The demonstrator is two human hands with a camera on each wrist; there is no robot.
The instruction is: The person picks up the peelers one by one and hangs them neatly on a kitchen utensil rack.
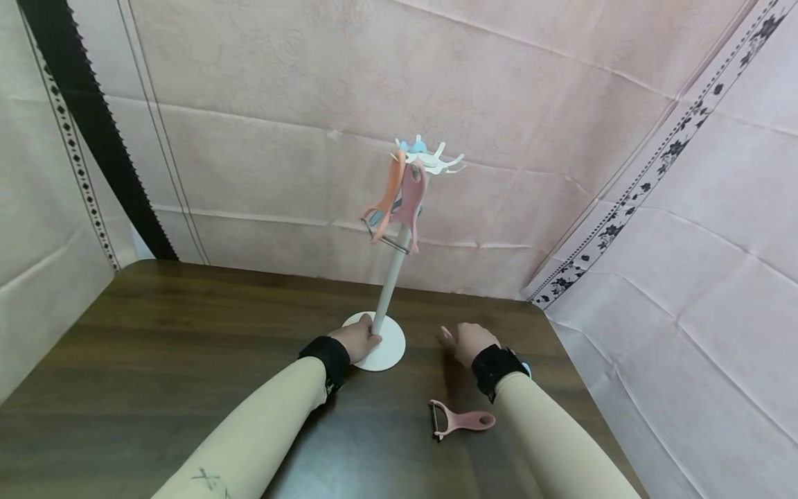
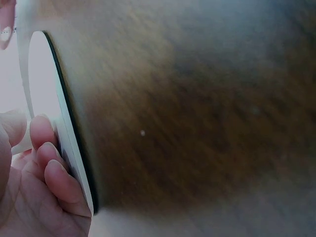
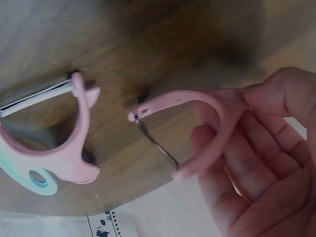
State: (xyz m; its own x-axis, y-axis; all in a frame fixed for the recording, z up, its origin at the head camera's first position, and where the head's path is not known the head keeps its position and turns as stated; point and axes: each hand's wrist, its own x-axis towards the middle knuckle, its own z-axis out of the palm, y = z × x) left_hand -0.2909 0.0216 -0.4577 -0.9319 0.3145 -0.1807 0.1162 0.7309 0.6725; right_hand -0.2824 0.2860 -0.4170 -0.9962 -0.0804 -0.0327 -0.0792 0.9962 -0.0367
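A white hook stand (image 1: 387,287) with a round base (image 2: 42,74) stands on the table. My left hand (image 1: 357,339) grips the foot of its pole, fingers curled just over the base. From the stand's hooks hang an orange peeler (image 1: 393,187) and a pink peeler (image 1: 411,194), with a bluish one partly hidden behind them. My right hand (image 3: 266,163) pinches another pink peeler (image 3: 217,111) by its handle, blade end outward; the head view hides that peeler behind the hand. Beyond it, a pink-and-mint peeler (image 3: 64,158) shows in the right wrist view.
A further pink peeler (image 1: 467,420) lies on the brown wooden table (image 1: 206,346), near my right forearm. Pale cloth (image 1: 262,166) hangs behind the table and at both sides. A dark toothed strip (image 1: 112,132) runs down the cloth at the left.
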